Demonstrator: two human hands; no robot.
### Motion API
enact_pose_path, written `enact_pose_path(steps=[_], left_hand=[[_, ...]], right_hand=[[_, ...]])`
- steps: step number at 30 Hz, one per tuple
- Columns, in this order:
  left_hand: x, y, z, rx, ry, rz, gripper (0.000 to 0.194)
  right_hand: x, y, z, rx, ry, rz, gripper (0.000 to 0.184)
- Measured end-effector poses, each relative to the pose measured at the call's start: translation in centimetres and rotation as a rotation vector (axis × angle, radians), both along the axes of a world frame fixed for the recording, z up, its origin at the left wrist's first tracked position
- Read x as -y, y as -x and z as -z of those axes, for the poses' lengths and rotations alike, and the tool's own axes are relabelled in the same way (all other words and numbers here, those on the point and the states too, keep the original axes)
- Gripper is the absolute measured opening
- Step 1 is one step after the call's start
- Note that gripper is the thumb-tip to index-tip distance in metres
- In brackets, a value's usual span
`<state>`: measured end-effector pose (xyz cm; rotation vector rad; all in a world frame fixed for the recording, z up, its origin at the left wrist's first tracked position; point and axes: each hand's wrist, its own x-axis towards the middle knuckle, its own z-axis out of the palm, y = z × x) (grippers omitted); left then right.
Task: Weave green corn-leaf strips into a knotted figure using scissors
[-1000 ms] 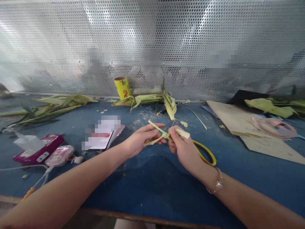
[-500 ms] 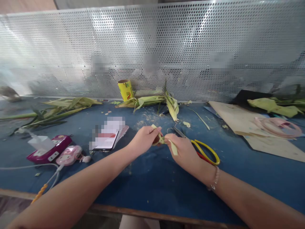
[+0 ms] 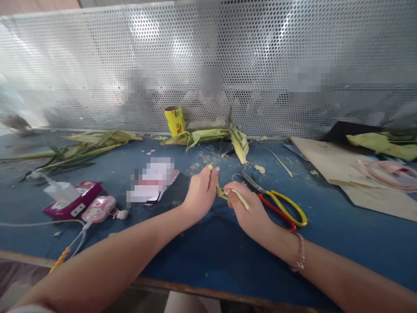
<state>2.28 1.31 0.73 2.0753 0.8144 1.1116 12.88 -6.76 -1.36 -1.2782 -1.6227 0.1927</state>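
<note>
Between my two hands is a small folded piece of pale green corn husk (image 3: 221, 192), held above the blue tabletop. My left hand (image 3: 202, 186) is closed around its left side, with a short end of husk sticking up past the thumb. My right hand (image 3: 249, 204) pinches the other side, and a narrow strip lies across its fingers. Just beyond my right hand lie scissors (image 3: 286, 208) with one yellow and one red handle. The middle of the husk piece is partly hidden by my fingers.
Corn husks (image 3: 208, 135) lie by a yellow cardboard tube (image 3: 175, 121) before a perforated metal screen (image 3: 260, 52). At left are more husks (image 3: 107, 138), a phone (image 3: 153, 180), a purple power strip (image 3: 73, 206) and a pink case (image 3: 99, 208). Brown paper (image 3: 322, 161) and a pink coil (image 3: 384, 174) lie at right.
My left hand has turned more upright around the husk piece. The strip at my right hand now slants across the fingers instead of hanging down. The view has shifted slightly.
</note>
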Motion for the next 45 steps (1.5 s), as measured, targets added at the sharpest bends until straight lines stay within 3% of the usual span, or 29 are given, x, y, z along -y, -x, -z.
enact_pose_path(steps=[4, 7, 13, 22, 30, 33, 37, 45], left_hand=[[0.4, -0.5, 0.4, 0.191, 0.202, -0.023, 0.035], [0.6, -0.9, 0.7, 0.297, 0.215, -0.043, 0.037], [0.5, -1.0, 1.0, 0.328, 0.297, -0.036, 0.037], [0.7, -0.6, 0.4, 0.239, 0.201, 0.012, 0.038], [0.9, -0.6, 0.6, 0.201, 0.119, 0.032, 0.035], [0.9, -0.8, 0.3, 0.206, 0.161, 0.022, 0.035], [0.6, -0.8, 0.1, 0.249, 0.263, 0.014, 0.035], [0.0, -0.2, 0.7, 0.145, 0.250, 0.075, 0.035]], right_hand=[[0.0, 0.1, 0.1, -0.127, -0.010, -0.005, 0.023], [-0.1, 0.1, 0.3, -0.194, 0.030, 0.005, 0.025], [-0.4, 0.2, 0.6, -0.275, 0.119, -0.033, 0.025], [-0.9, 0.2, 0.1, -0.657, 0.321, -0.072, 0.028], [-1.1, 0.1, 0.0, -0.877, 0.364, -0.102, 0.032], [-1.1, 0.1, 0.0, -0.944, 0.357, -0.142, 0.031], [-1.0, -0.1, -0.3, -0.904, 0.350, -0.163, 0.029], [-0.5, -0.8, -1.2, -0.351, 0.320, -0.106, 0.026]])
